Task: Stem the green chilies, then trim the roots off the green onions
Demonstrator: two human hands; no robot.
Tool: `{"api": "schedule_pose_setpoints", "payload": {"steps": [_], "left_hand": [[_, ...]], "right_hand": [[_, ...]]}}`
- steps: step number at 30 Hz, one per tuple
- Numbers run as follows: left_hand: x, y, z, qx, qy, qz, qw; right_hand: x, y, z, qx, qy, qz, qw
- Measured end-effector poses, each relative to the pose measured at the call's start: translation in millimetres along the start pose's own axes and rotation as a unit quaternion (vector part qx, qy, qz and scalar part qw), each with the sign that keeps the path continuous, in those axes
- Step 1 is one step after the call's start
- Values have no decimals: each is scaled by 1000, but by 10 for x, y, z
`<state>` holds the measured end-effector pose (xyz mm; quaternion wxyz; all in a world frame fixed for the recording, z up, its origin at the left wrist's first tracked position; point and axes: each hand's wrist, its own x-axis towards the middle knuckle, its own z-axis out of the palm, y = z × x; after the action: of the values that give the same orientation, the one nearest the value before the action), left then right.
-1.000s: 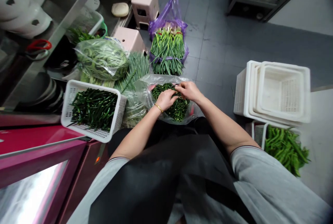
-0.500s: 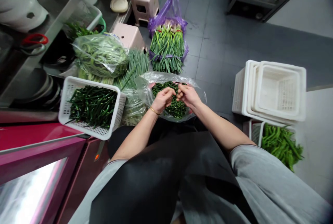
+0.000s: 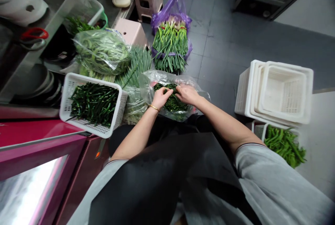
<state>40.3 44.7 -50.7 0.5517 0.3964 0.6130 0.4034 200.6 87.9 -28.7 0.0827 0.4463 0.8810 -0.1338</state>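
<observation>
Half a second ago the left hand (image 3: 161,98) was curled in a loose fist; now its fingers reach out straighter towards the right hand (image 3: 187,94), thumb near the fingertips. The right hand has its fingers bent, tips turned towards the left. Whether either pinches anything I cannot tell; the fingertips are too small and dark to read. The dark green chillies (image 3: 176,104) lie in the clear bag (image 3: 147,84), directly beneath and between both hands, and show on the near side of the fingers too. The basket (image 3: 120,108) of chillies (image 3: 94,103) stays to the left, well apart from the hands, and the scallions (image 3: 171,45) lie beyond the bag.
</observation>
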Motion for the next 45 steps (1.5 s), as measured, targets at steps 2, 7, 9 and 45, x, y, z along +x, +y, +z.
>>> {"api": "schedule_pose_setpoints", "payload": {"steps": [2, 7, 9, 45], "left_hand": [[43, -1, 58, -8, 25, 16, 1000], [-3, 36, 149, -167, 44, -17, 985], [-59, 47, 138, -210, 28, -30, 977], [-172, 9, -170, 199, -301, 62, 931]], "right_hand": [[-15, -65, -46, 39, 35, -15, 999], [-106, -51, 66, 222, 38, 36, 974], [-179, -47, 92, 253, 55, 17, 966], [-528, -54, 91, 116, -50, -31, 992]]}}
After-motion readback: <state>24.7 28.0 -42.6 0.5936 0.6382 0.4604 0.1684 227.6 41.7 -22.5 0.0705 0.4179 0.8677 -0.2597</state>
